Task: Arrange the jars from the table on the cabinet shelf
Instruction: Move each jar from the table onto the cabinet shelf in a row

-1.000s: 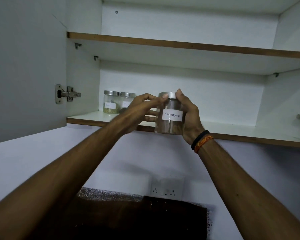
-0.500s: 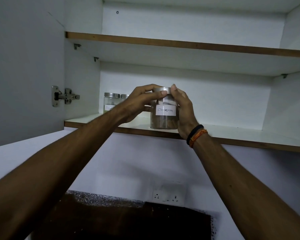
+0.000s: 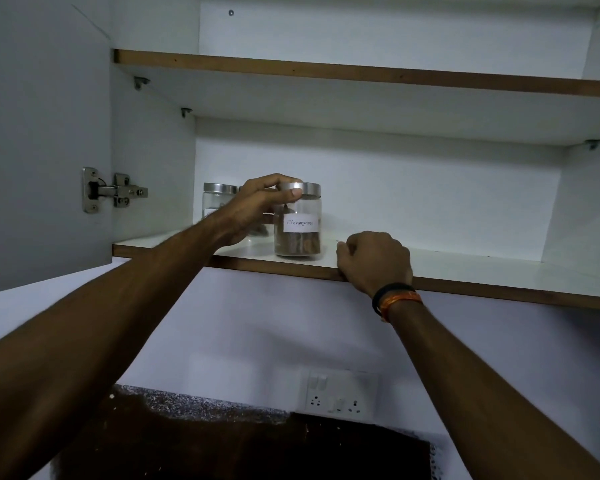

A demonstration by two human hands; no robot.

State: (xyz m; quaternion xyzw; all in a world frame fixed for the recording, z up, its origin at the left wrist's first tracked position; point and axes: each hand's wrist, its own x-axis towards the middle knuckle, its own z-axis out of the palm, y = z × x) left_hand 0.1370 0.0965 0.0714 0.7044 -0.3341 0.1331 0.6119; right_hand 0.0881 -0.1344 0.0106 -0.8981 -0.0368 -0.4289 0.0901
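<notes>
A glass jar labelled "Cinnamon", with a silver lid and brown contents, stands upright on the lower cabinet shelf. My left hand grips its lid from the left, thumb on the lid's front. To the left behind it stand two more silver-lidded jars: one is plain to see, the other is mostly hidden by my left hand. My right hand, fingers curled and holding nothing, rests on the shelf's front edge to the right of the cinnamon jar.
An upper shelf runs above. The open cabinet door with a metal hinge stands at the left. A wall socket plate and a dark countertop lie below. The lower shelf is bare to the right.
The cinnamon jar went from being held in both hands in front of the shelf to standing on it. My right hand let go and dropped to the shelf edge.
</notes>
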